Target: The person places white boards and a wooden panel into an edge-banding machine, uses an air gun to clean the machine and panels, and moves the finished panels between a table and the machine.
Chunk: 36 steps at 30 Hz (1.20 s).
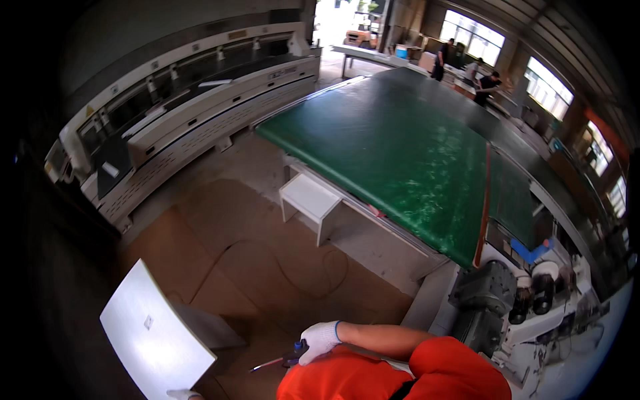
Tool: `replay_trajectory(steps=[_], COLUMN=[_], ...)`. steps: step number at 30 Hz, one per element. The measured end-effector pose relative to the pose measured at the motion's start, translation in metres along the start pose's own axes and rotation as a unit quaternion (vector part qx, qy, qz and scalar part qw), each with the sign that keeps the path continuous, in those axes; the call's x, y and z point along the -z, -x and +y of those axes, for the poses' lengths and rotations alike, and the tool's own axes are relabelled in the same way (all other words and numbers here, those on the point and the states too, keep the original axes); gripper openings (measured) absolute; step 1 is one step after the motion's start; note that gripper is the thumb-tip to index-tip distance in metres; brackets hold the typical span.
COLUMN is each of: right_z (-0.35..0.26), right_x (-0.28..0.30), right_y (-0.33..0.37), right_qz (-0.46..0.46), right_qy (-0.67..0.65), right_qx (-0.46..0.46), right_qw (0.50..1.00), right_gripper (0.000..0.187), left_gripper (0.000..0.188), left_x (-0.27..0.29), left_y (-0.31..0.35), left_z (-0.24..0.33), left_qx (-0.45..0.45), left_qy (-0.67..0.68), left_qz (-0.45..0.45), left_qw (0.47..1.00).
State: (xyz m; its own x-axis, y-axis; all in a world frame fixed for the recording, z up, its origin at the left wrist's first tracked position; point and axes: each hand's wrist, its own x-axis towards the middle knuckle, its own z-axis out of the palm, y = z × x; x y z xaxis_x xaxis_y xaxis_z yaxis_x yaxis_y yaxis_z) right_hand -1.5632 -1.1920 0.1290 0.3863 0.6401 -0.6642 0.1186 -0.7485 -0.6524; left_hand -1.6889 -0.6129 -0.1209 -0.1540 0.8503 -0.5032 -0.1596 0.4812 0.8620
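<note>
My right hand (321, 341), in a whitish glove with a blue cuff, is closed round a dark air blow gun (293, 355) held before my red shirt. The gun has a blue fitting and a thin nozzle pointing left. At the bottom edge of the picture, my left hand (181, 395), also gloved, grips the near edge of a white panel (152, 333); only part of this hand shows. A small mark sits in the middle of the panel's bright face. Behind its right edge, a darker board (208, 327) stretches over the floor.
A wide green-topped conveyor (380, 147) lies ahead, with a white stool-like piece (312, 198) by its near side. Motors (485, 293) stand at right. A long white machine (220, 100) lines the left. A thin hose (283, 270) curls across the floor. People work far back.
</note>
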Motion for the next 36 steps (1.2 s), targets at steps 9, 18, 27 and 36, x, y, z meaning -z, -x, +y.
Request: replay_trajectory(steps=[9, 18, 27, 36], right_z=[0.160, 0.276, 0.342, 0.353], right_x=[-0.030, -0.065, -0.116, -0.088], right_y=[0.101, 0.222, 0.280, 0.342], right_qz=[0.214, 0.367, 0.512, 0.584], right_qy=[-0.363, -0.516, -0.575, -0.662], right_qx=[-0.100, -0.162, -0.135, -0.146], right_qw=[0.901, 0.757, 0.624, 0.445], right_gripper=[0.046, 0.040, 0.043, 0.025], left_gripper=[0.076, 0.047, 0.032, 0.020], left_x=[-0.049, -0.027, -0.093, -0.085], left_y=[0.263, 0.553, 0.727, 0.970], left_z=[-0.207, -0.366, -0.427, -0.405], left_qx=[-0.286, -0.100, -0.319, -0.389], left_qy=[-0.523, -0.577, -0.391, -0.012], left_qz=[-0.288, -0.735, -0.840, -0.914], left_qw=[0.749, 0.341, 0.200, 0.115])
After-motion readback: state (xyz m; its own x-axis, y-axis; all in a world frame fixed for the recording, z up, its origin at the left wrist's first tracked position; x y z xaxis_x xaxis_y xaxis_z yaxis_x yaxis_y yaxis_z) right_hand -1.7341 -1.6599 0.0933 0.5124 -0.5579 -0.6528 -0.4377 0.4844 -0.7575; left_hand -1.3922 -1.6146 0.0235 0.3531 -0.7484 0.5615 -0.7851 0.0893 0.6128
